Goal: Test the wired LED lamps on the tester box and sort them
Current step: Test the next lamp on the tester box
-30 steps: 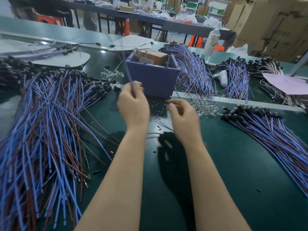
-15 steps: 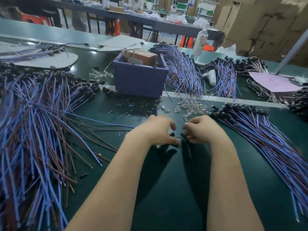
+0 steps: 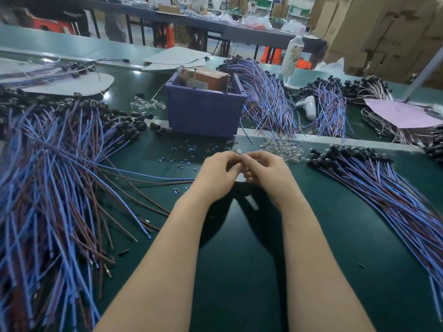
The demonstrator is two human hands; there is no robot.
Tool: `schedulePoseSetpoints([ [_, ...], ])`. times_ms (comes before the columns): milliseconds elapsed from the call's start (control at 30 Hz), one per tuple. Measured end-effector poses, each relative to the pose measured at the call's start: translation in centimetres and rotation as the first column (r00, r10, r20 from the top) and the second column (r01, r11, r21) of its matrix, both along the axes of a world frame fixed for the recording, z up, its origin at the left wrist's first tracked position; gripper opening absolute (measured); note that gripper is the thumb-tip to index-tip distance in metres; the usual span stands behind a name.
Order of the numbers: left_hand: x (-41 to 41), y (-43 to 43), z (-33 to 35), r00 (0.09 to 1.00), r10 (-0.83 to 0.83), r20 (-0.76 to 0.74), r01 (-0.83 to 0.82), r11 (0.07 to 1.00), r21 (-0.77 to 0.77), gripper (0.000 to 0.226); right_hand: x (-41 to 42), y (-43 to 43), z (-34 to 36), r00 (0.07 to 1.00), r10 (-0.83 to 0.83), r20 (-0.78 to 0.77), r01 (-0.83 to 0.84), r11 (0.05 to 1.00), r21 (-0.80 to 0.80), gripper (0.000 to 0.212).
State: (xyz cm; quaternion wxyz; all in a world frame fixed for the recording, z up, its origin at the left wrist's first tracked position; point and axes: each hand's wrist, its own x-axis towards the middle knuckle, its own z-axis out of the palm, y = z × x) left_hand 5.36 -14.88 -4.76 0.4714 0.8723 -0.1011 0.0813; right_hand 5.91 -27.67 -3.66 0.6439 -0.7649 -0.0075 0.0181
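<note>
Both hands have dropped back from the tester box [image 3: 203, 113] to the mat [image 3: 239, 271] and closed on each other. The left hand [image 3: 215, 174] and right hand [image 3: 267, 171] meet at the fingertips, all fingers curled. They pinch something small and clear between them, apparently the head of a lamp [image 3: 238, 153] whose blue wire [image 3: 155, 179] trails off to the left; what the fingers are doing to it is too small to tell. This lamp is away from the box, so it looks either just tested or being readied. A neat pile [image 3: 383, 188] lies to the right, probably sorted already. The far larger tangle [image 3: 48, 188] on the left suggests most of the work remains.
</note>
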Motion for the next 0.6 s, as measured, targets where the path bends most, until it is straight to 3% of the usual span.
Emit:
schedulePoseSetpoints([
  [300, 0.1, 0.6, -0.2, 0.999, -0.037, -0.022, 0.034, 0.993, -0.112, 0.018, 0.2, 0.7, -0.9, 0.999, 0.002, 0.037, -0.008, 0.984, 0.175, 0.018],
  [367, 0.1, 0.4, -0.3, 1.0, -0.007, -0.013, 0.006, 0.996, -0.084, 0.019, 0.4, 1.0, -1.1, 0.997, -0.059, 0.055, 0.052, 0.992, 0.115, 0.019],
  [500, 0.2, 0.1, -0.4, 0.996, 0.089, 0.002, -0.088, 0.994, -0.065, 0.015, 0.6, 1.2, -1.4, 0.96, -0.179, 0.215, 0.217, 0.961, -0.171, 0.021],
  [600, 0.1, 0.3, -0.3, 0.999, 0.045, -0.007, -0.046, 0.994, -0.096, 0.012, 0.3, 0.7, -1.0, 0.975, -0.093, 0.202, 0.116, 0.988, -0.104, 0.017],
])
